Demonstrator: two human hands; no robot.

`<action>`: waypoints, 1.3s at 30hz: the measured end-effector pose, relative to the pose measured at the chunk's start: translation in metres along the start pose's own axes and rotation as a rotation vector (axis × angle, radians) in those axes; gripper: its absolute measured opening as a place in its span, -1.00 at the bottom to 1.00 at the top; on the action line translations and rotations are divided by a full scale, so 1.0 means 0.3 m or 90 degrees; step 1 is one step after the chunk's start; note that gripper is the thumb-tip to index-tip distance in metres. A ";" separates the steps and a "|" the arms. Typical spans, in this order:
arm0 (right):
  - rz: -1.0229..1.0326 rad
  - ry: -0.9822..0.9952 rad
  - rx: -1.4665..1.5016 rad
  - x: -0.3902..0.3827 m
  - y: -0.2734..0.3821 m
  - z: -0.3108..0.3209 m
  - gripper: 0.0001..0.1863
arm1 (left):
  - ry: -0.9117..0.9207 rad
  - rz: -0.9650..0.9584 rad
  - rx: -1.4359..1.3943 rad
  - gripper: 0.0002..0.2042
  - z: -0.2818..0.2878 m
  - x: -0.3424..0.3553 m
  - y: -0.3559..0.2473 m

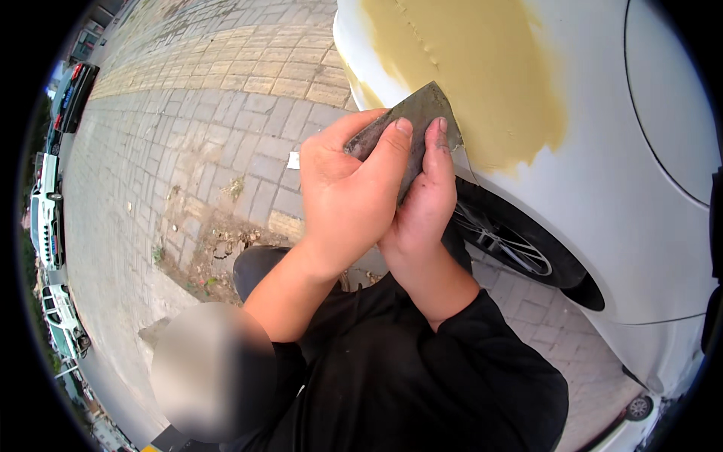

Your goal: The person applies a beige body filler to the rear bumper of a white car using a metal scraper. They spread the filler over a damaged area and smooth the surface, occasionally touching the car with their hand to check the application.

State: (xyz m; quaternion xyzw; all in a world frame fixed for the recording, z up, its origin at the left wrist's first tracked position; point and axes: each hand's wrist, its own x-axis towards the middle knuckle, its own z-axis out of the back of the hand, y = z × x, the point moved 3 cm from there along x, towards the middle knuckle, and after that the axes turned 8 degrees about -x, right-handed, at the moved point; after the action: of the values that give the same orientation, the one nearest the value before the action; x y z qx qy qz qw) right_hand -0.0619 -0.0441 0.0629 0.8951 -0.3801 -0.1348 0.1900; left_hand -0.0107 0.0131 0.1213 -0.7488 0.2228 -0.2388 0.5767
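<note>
Both hands meet in front of my body, closed on one thin, dark grey sheet (pixel 428 102) that looks like sandpaper. My left hand (pixel 339 188) grips it from the left, the thumb pressed on its upper face. On its right side, my right hand (pixel 426 188) holds it with the thumb lying along the face. The fingers underneath are hidden. One corner of the sheet points up toward the white car body panel (pixel 595 158), which carries a broad patch of yellowish filler (pixel 489 83) with ragged edges. Whether the sheet touches the panel I cannot tell.
Below the panel sits a wheel (pixel 512 241) with a black tyre, right of my knees. Paving bricks (pixel 226 135) cover the ground, with broken soil (pixel 226 248) near my left knee. Parked vehicles (pixel 47 211) line the far left. A blurred round area (pixel 211 369) covers the lower left.
</note>
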 end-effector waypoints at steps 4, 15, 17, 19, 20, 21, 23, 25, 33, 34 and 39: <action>0.049 0.034 -0.035 0.008 -0.017 0.005 -0.58 | -0.003 -0.018 -0.005 -0.80 0.019 0.009 0.022; 0.083 0.119 -0.143 0.035 -0.041 0.138 -0.47 | 0.008 -0.309 0.174 -0.82 0.026 -0.022 0.073; 0.076 0.122 -0.149 0.031 -0.042 0.134 -0.46 | 0.016 -0.285 0.143 -0.83 0.034 -0.012 0.073; 0.020 0.019 -0.163 0.017 -0.021 0.080 -0.46 | 0.033 -0.259 0.123 -0.83 0.039 0.002 0.056; -0.022 -0.077 -0.174 0.012 -0.007 0.038 -0.46 | 0.048 -0.245 0.124 -0.83 0.043 0.012 0.047; -0.018 -0.090 -0.175 0.012 -0.007 0.042 -0.46 | 0.063 -0.231 0.125 -0.83 0.044 0.021 0.044; 0.038 -0.031 -0.164 0.017 -0.021 0.056 -0.46 | 0.067 -0.225 0.107 -0.84 0.039 0.034 0.044; 0.084 0.040 -0.136 0.029 -0.029 0.074 -0.48 | 0.077 -0.164 0.071 -0.84 0.029 0.053 0.030; 0.081 0.027 -0.024 0.045 -0.071 -0.082 -0.53 | 0.196 -0.150 0.181 -0.83 0.069 0.187 -0.069; 0.062 0.062 -0.034 0.044 -0.062 -0.069 -0.53 | 0.170 0.022 0.042 -0.84 0.056 0.179 -0.074; 0.058 0.102 -0.069 0.047 -0.041 0.006 -0.44 | 0.128 0.008 0.023 -0.82 0.038 0.109 -0.027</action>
State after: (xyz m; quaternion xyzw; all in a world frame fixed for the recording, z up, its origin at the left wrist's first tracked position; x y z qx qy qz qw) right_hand -0.0453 -0.0468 0.0545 0.8733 -0.3961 -0.0745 0.2738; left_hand 0.0226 0.0037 0.1300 -0.7094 0.2798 -0.3131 0.5662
